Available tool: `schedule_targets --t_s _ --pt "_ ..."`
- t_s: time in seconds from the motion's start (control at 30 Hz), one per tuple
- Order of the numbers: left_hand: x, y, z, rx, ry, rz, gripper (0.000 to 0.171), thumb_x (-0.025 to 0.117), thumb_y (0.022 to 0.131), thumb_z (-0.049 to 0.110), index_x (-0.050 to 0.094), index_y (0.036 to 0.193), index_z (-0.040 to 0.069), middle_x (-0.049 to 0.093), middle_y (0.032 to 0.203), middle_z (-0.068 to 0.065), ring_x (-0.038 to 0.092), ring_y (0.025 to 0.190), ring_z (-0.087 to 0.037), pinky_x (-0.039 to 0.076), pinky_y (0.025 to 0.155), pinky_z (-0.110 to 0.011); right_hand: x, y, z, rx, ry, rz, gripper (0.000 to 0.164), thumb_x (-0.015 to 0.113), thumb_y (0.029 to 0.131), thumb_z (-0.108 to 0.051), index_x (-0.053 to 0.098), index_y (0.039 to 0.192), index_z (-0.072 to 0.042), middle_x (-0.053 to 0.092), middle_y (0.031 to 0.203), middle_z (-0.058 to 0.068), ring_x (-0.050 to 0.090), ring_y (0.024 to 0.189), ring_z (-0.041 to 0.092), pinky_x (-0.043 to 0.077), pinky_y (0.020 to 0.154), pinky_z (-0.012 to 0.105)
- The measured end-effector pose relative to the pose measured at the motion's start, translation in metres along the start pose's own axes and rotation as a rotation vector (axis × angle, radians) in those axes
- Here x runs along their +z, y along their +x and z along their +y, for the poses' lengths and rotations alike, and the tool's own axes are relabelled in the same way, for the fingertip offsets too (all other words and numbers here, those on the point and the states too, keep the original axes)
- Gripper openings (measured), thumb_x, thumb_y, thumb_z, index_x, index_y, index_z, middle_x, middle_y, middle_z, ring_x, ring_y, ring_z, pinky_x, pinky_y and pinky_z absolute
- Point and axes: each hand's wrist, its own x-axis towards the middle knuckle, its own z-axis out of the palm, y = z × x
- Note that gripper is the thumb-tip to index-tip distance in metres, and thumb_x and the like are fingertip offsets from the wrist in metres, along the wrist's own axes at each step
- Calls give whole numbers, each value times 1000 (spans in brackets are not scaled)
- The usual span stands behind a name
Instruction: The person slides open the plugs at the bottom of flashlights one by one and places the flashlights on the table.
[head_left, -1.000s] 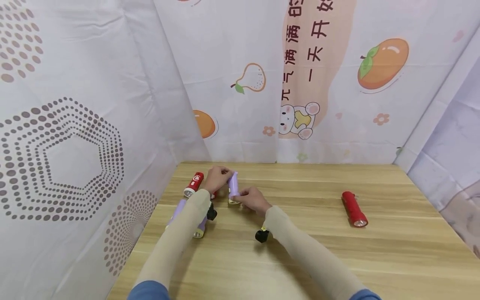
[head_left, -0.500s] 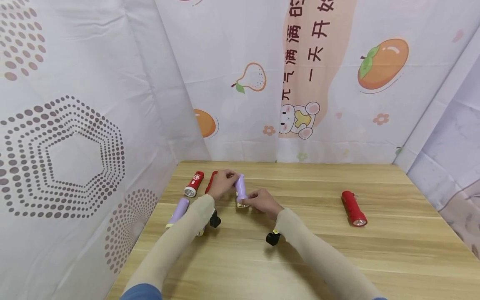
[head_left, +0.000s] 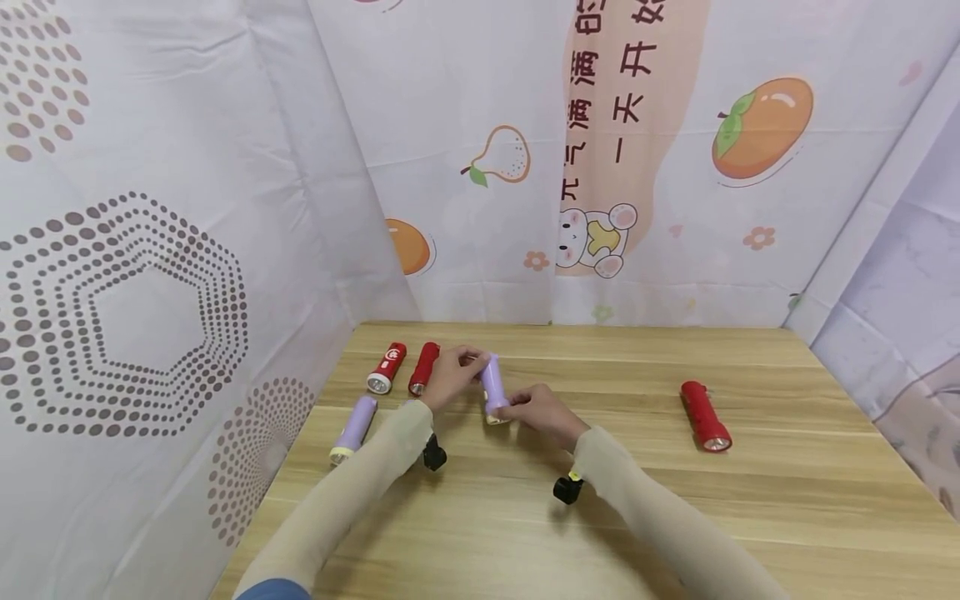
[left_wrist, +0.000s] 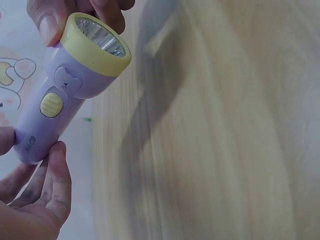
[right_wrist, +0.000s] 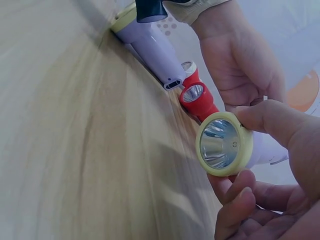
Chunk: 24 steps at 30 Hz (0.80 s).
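Both hands hold one purple flashlight (head_left: 492, 385) with a yellow rim around its lens. My left hand (head_left: 454, 375) pinches the tail end between thumb and fingers, while my right hand (head_left: 547, 412) grips the lens end. In the left wrist view, the flashlight (left_wrist: 60, 95) shows a yellow slide switch on its body, and a shadow falls on the wood beside it. The right wrist view looks into the shiny reflector of the flashlight (right_wrist: 220, 144), with the thumb and fingers of my right hand (right_wrist: 295, 165) at its rim.
Left of my hands lie a red-and-white flashlight (head_left: 387, 368), a red flashlight (head_left: 423, 368) and a purple flashlight (head_left: 354, 429). Another purple flashlight (right_wrist: 152, 50) is mostly hidden by my left forearm in the head view. A red flashlight (head_left: 706, 417) lies on the table's right side.
Both hands have moved right and slightly toward me, carrying the purple flashlight between them. The red flashlight beside the red-and-white one has come out from behind my left hand.
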Motion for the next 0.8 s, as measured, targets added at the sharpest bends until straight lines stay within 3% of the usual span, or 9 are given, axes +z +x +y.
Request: schedule_targets --t_s 0.3,0.63,0.8 --pt "7 -11 4 -46 -60 -31 35 67 89 37 67 107 8 68 96 -7 68 81 -21 54 80 -47 -5 -15 8 -1 10 -4 44 81 72 -41 70 103 -11 63 98 5 50 81 18 42 66 30" --pt "15 -16 5 -78 -112 -126 42 66 87 46 70 110 11 70 101 -3 68 84 -18 54 82 -42 -13 -29 16 -44 -15 -8 35 80 76 -37 72 100 -12 63 98 5 50 82 18 43 65 29" --pt "19 -20 4 -114 -220 -150 43 69 86 43 69 110 8 70 101 -5 68 87 -21 51 87 -47 -16 -36 18 -11 -23 -4 41 80 74 -42 71 103 -13 65 97 3 53 83 18 43 62 28"
